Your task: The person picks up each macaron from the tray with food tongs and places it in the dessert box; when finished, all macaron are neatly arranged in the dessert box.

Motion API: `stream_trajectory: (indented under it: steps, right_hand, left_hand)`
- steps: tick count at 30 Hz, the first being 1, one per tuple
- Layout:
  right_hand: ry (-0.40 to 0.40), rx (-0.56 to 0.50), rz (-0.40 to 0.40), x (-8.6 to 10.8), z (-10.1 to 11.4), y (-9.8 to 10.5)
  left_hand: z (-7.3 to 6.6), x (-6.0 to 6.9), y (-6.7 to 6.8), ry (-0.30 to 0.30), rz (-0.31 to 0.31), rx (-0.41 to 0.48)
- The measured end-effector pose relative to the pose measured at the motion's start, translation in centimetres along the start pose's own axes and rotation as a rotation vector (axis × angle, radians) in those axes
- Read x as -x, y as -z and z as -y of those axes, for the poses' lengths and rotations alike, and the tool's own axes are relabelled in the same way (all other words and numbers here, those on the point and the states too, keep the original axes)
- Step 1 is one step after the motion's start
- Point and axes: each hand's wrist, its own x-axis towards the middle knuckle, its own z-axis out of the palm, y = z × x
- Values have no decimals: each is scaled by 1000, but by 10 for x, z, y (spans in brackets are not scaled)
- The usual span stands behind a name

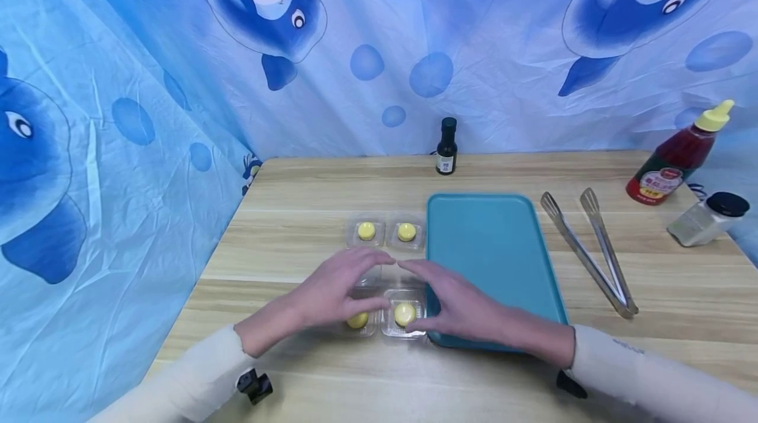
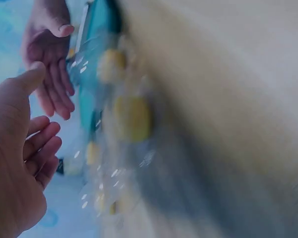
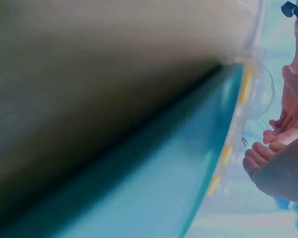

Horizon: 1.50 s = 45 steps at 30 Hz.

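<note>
My left hand (image 1: 349,285) and right hand (image 1: 456,298) hover palm to palm over the clear plastic boxes, relaxed fingers bent slightly inward. Nothing is held in either. Fingertips almost meet in the head view; the left wrist view shows a gap between left hand (image 2: 15,134) and right hand (image 2: 47,54). Small round yellow cakes sit in the boxes: one at back left (image 1: 366,231), one at back right (image 1: 406,232), one at front left (image 1: 357,320) and one at front right (image 1: 405,314). The hands partly cover the middle and front boxes.
A teal tray (image 1: 488,252) lies right of the boxes, under my right forearm. Metal tongs (image 1: 598,258) rest spread beside it. A dark sauce bottle (image 1: 447,150) stands at the back. A red sauce bottle (image 1: 672,163) and a black-lidded jar (image 1: 705,222) stand at the right.
</note>
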Motion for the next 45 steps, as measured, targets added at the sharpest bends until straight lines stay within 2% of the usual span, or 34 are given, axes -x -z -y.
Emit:
stream_trajectory:
  steps: [5, 10, 15, 23, 28, 39, 45]
  right_hand:
    - [13, -39, -39, -22, 1, 4]
    - [3, -21, -53, -43, -1, 5]
    - [-31, -1, -28, -57, -10, 0]
    - [-37, 32, 3, -66, -20, -11]
    - [-59, 32, 4, -71, -20, -16]
    - [-67, 77, 18, -81, -19, -24]
    - [-63, 85, -1, -83, -16, -26]
  left_hand:
    - [20, -3, 19, 24, -70, 88]
    - [42, 2, 30, 95, -77, 109]
    - [62, 10, 30, 104, -64, 97]
    - [87, 28, 23, 97, -53, 62]
    - [92, 34, 19, 70, -51, 50]
    - [92, 40, 11, 84, -36, 26]
    - [92, 42, 7, 77, -41, 38]
